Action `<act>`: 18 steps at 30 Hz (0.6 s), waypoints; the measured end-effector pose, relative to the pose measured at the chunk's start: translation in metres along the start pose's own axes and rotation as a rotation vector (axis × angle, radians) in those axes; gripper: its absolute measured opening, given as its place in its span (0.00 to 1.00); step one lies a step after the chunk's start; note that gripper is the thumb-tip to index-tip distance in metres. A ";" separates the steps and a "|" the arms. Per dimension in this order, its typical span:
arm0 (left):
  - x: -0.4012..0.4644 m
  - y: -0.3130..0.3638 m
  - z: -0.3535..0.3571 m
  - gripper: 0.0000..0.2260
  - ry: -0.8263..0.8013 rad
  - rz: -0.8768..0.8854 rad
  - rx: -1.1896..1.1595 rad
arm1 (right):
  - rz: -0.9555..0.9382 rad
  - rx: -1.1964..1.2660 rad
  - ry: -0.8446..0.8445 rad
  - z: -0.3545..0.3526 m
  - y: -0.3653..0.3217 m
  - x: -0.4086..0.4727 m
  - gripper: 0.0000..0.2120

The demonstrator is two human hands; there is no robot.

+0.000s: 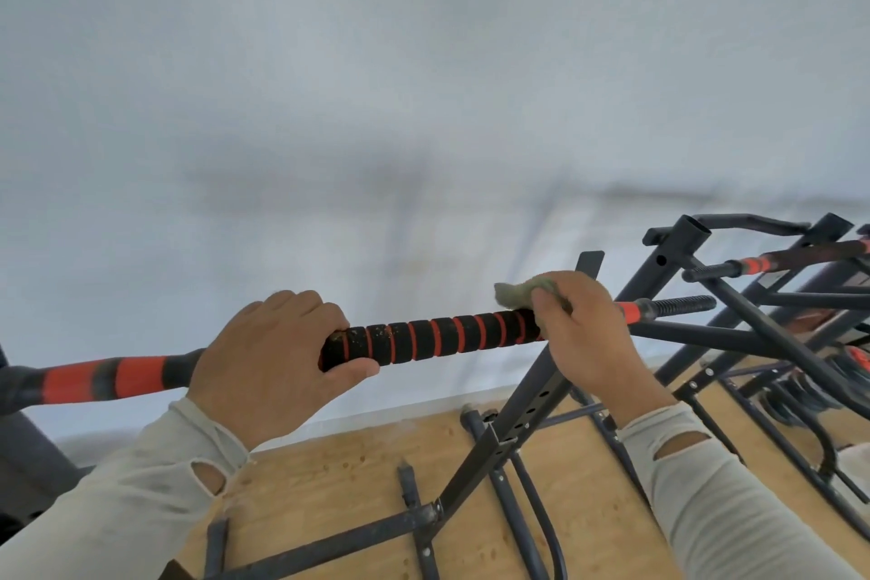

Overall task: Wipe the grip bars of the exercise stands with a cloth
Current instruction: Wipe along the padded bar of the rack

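Note:
A long grip bar [438, 339] with black foam and orange rings runs across the middle of the view, slightly rising to the right. My left hand [268, 363] is wrapped around the bar at the foam's left end. My right hand [584, 330] presses a small grey-green cloth [518, 292] around the foam's right end; part of the cloth sticks out above my thumb. Beyond my right hand the bar shows an orange band and a threaded black tip [682, 305]. A second stand's grip bar [772, 263] sits at the far right.
Black metal stand frames [508, 424] slant down under the bar to a light wooden floor [358, 480]. More dark frames and coiled springs [800, 396] crowd the right side. A plain white wall [423, 85] fills the upper view. A dark object stands at the left edge.

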State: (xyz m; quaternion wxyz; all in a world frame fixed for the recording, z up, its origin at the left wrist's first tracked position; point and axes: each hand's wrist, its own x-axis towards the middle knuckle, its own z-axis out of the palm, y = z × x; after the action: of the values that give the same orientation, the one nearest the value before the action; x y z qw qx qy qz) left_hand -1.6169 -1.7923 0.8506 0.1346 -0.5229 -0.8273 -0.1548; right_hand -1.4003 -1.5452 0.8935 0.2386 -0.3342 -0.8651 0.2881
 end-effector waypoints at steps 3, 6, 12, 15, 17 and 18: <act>0.000 0.000 -0.001 0.23 -0.013 0.000 0.007 | 0.063 -0.067 0.206 -0.012 -0.012 0.001 0.14; 0.000 0.000 -0.002 0.24 -0.033 -0.007 0.011 | -0.213 -0.332 0.254 -0.015 -0.019 -0.007 0.15; -0.002 -0.004 -0.023 0.31 -0.232 -0.006 -0.032 | -0.300 -0.506 -0.120 0.010 0.006 -0.024 0.23; -0.007 -0.030 -0.043 0.36 -0.267 -0.010 0.042 | -0.312 -0.541 -0.132 0.004 0.006 -0.017 0.22; -0.014 -0.048 -0.046 0.35 -0.288 -0.055 0.043 | -0.329 -0.498 -0.104 0.005 0.004 -0.013 0.18; -0.018 -0.052 -0.043 0.33 -0.301 -0.082 -0.007 | -0.321 -0.477 -0.069 0.009 0.001 -0.014 0.16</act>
State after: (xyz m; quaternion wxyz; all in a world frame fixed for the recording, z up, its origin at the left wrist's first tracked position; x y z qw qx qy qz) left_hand -1.6543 -1.8450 0.8769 0.0008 -0.5067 -0.8582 -0.0827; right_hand -1.3957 -1.5576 0.8829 0.1663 -0.2297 -0.9578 0.0464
